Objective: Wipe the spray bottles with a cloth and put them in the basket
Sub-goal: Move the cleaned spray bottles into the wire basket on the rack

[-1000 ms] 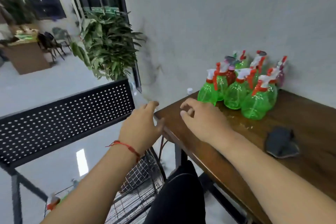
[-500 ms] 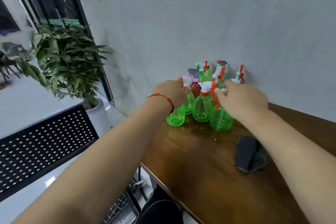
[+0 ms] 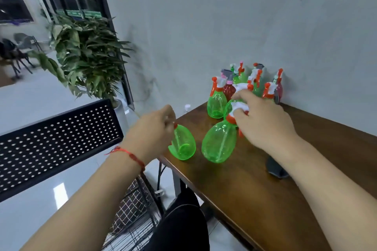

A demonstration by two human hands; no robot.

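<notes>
My left hand (image 3: 152, 131) grips the top of a green spray bottle (image 3: 182, 144), tilted with its base toward me at the table's left edge. My right hand (image 3: 263, 121) grips the white and red trigger head of a second green spray bottle (image 3: 219, 144), also tilted, above the brown table (image 3: 234, 185). Several more green and red spray bottles (image 3: 242, 87) stand clustered at the back against the wall. A dark cloth (image 3: 275, 169) lies on the table, partly hidden under my right forearm. The wire basket (image 3: 134, 212) stands on the floor below the table's left side.
A black perforated bench back (image 3: 57, 136) stands to the left. A potted plant (image 3: 87, 55) is behind it by the window frame. A grey wall closes the table's far side. My dark-clothed knee (image 3: 183, 226) is under the table edge.
Both hands reached into the bottle cluster, each took hold of a green bottle, and pulled them toward me, tilted, away from the group.
</notes>
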